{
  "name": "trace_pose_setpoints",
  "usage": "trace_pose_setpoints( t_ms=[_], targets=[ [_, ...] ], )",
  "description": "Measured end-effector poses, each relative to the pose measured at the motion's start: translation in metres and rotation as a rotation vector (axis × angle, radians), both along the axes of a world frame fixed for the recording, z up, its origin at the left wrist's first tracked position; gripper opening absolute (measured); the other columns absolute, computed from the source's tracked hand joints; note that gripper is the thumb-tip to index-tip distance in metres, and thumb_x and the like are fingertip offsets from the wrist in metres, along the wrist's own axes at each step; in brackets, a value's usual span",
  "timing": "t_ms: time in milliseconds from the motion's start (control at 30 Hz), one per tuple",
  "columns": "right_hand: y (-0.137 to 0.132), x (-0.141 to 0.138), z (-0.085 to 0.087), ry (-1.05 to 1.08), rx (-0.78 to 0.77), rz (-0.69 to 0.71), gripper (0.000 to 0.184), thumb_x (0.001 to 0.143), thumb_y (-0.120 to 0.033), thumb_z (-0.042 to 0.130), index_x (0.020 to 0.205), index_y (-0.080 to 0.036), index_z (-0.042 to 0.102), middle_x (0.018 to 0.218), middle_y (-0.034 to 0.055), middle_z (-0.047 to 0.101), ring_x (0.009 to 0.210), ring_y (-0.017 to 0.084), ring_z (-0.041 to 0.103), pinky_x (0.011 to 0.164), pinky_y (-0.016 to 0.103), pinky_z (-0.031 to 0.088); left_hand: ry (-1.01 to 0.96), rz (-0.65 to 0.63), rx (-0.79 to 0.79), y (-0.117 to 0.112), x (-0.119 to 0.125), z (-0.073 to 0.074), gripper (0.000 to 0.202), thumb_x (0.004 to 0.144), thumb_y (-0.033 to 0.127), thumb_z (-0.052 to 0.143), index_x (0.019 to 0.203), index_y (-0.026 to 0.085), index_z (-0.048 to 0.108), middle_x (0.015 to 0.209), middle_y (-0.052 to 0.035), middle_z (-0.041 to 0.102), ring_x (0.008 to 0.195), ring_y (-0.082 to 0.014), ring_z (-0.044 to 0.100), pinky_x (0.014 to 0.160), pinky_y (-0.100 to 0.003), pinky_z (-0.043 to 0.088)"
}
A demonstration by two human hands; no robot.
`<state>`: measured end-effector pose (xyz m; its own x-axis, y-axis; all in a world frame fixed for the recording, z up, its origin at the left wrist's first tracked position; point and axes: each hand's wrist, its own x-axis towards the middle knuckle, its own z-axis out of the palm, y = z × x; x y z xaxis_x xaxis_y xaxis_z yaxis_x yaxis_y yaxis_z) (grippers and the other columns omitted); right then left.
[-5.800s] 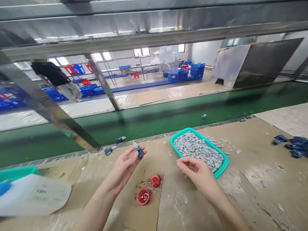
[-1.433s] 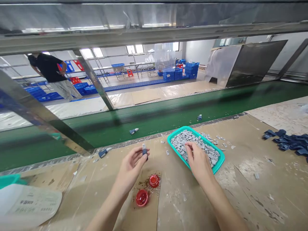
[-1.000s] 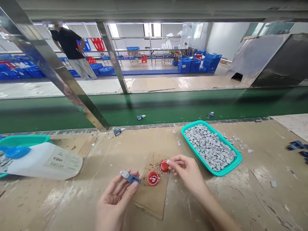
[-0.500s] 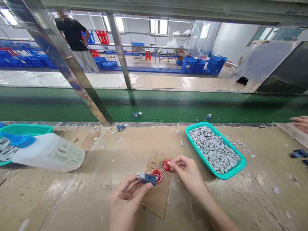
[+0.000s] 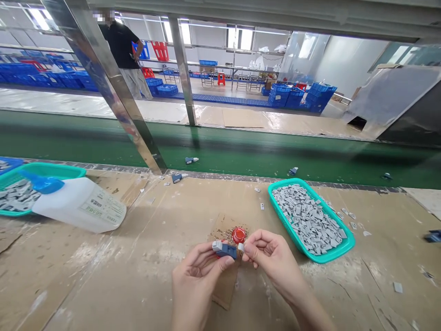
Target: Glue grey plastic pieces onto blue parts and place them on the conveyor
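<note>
My left hand [image 5: 200, 280] grips a blue plastic part [image 5: 224, 250] with a pale grey end, held sideways between thumb and fingers. My right hand [image 5: 272, 257] pinches a small pale piece [image 5: 240, 247] right by the blue part's end. Just beyond my fingers, a red cap [image 5: 239, 235] sits on a cardboard scrap [image 5: 225, 285] strewn with brown granules. A second red cap is almost hidden behind my hands. To the right stands a teal tray [image 5: 330, 256] heaped with grey pieces.
A white jug with a blue cap [image 5: 79, 204] lies by a second teal tray [image 5: 51, 170] at the left. Small pieces dot the bench. Beyond its edge runs a green conveyor belt [image 5: 241, 149] carrying blue parts. A steel post [image 5: 182, 69] and a person [image 5: 124, 50] stand farther back.
My right hand has moved from the tray to the red caps and now holds a small piece. My hands have come together, and the blue part has turned sideways.
</note>
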<state>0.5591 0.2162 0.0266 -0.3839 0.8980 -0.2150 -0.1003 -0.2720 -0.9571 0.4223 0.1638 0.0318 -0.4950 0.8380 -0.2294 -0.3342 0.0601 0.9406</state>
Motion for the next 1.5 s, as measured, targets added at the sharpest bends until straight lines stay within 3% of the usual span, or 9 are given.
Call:
trace_pose_setpoints(
  t_ms=[367, 567, 733, 800, 867, 967, 1100, 1233, 1500],
  targets=[
    [-0.001, -0.001, -0.004, 0.028, -0.044, 0.123, 0.023, 0.077, -0.034, 0.069, 0.075, -0.015, 0.057, 0.063, 0.0011, 0.063, 0.058, 0.011, 0.056, 0.051, 0.019, 0.038, -0.016, -0.029, -0.025, -0.004, 0.005, 0.007, 0.024, 0.05, 0.014, 0.081, 0.073, 0.016, 0.073, 0.077, -0.0047, 0.075, 0.068, -0.0209, 0.07, 0.067, -0.024, 0.059],
    [-0.005, 0.005, -0.009, -0.025, -0.019, 0.233, 0.03, 0.08, -0.035, 0.065, 0.098, -0.02, 0.045, 0.061, -0.0043, 0.059, 0.062, 0.013, 0.055, 0.059, 0.022, 0.039, 0.055, -0.161, -0.049, -0.006, -0.001, 0.004, 0.021, 0.054, 0.016, 0.08, 0.074, 0.019, 0.075, 0.08, -0.0032, 0.075, 0.069, -0.0235, 0.071, 0.067, -0.027, 0.06],
    [-0.004, 0.003, -0.001, -0.046, 0.037, 0.149, 0.03, 0.078, -0.034, 0.067, 0.097, -0.021, 0.047, 0.067, -0.0046, 0.058, 0.063, 0.013, 0.055, 0.062, 0.023, 0.041, 0.17, -0.444, -0.017, 0.001, -0.01, -0.004, 0.041, 0.064, 0.021, 0.076, 0.104, 0.025, 0.069, 0.106, -0.0028, 0.07, 0.098, -0.0255, 0.065, 0.086, -0.032, 0.054],
    [0.004, 0.013, 0.003, -0.118, 0.111, 0.114, 0.025, 0.081, -0.037, 0.062, 0.097, -0.022, 0.051, 0.072, -0.0018, 0.062, 0.067, 0.015, 0.058, 0.063, 0.024, 0.042, 0.326, -0.523, 0.012, 0.007, -0.017, -0.007, 0.041, 0.071, 0.024, 0.07, 0.112, 0.027, 0.065, 0.113, -0.0017, 0.067, 0.103, -0.0246, 0.062, 0.091, -0.034, 0.051],
    [0.018, 0.037, 0.003, -0.331, 0.257, -0.055, 0.019, 0.086, -0.038, 0.053, 0.097, -0.023, 0.056, 0.081, 0.0016, 0.065, 0.075, 0.018, 0.059, 0.066, 0.028, 0.043, 0.603, -0.529, 0.074, 0.016, -0.028, -0.01, 0.042, 0.076, 0.026, 0.065, 0.118, 0.029, 0.06, 0.115, -0.0011, 0.066, 0.106, -0.0235, 0.061, 0.096, -0.037, 0.047],
    [0.04, 0.085, -0.005, -0.848, 0.468, -0.524, 0.019, 0.086, -0.033, 0.052, 0.1, -0.023, 0.061, 0.092, 0.0053, 0.064, 0.088, 0.024, 0.055, 0.075, 0.035, 0.041, 1.071, -0.41, 0.214, 0.039, -0.048, -0.009, 0.046, 0.08, 0.025, 0.06, 0.125, 0.029, 0.053, 0.119, -0.002, 0.064, 0.11, -0.0228, 0.058, 0.102, -0.04, 0.039],
    [0.056, 0.12, -0.021, -1.178, 0.544, -0.466, 0.015, 0.079, -0.03, 0.063, 0.091, -0.024, 0.07, 0.087, 0.0064, 0.065, 0.092, 0.029, 0.048, 0.081, 0.039, 0.038, 1.379, -0.345, 0.268, 0.088, -0.067, -0.004, 0.041, 0.083, 0.023, 0.051, 0.123, 0.026, 0.054, 0.114, -0.0045, 0.066, 0.104, -0.0231, 0.061, 0.089, -0.036, 0.048],
    [0.06, 0.107, -0.027, -1.307, 0.485, -0.406, 0.009, 0.074, -0.031, 0.069, 0.078, -0.025, 0.073, 0.083, 0.0095, 0.062, 0.091, 0.031, 0.045, 0.075, 0.039, 0.038, 1.554, -0.424, 0.218, 0.149, -0.063, -0.003, 0.043, 0.082, 0.015, 0.043, 0.125, 0.019, 0.053, 0.118, -0.0091, 0.063, 0.106, -0.0262, 0.059, 0.086, -0.037, 0.047],
    [0.063, 0.095, -0.033, -1.221, 0.586, -0.561, 0.017, 0.087, -0.022, 0.052, 0.077, -0.017, 0.065, 0.084, 0.0142, 0.06, 0.086, 0.031, 0.049, 0.07, 0.04, 0.04, 1.698, -0.574, 0.183, 0.262, -0.028, -0.019, 0.04, 0.086, 0.013, 0.042, 0.125, 0.014, 0.05, 0.116, -0.0151, 0.06, 0.103, -0.027, 0.058, 0.083, -0.039, 0.047]
  ],
)
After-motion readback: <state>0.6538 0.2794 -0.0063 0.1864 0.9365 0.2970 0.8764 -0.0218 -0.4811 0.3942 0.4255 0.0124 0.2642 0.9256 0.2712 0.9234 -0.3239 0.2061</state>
